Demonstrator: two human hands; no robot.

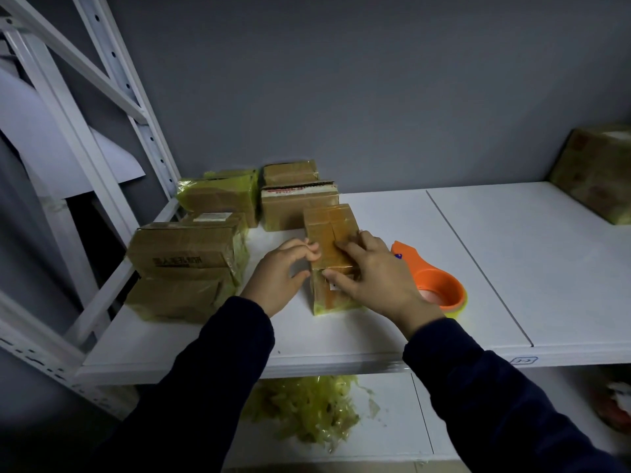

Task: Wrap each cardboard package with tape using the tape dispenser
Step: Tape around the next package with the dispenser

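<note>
cardboard package [328, 237] held by left hand [277, 277], right hand [377, 279].

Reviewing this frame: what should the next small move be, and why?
Probably the right hand lets go and picks up the tape dispenser, while the left hand steadies the package. Both hands hold the package, and the dispenser lies unheld on the shelf just beside the right hand.
</note>
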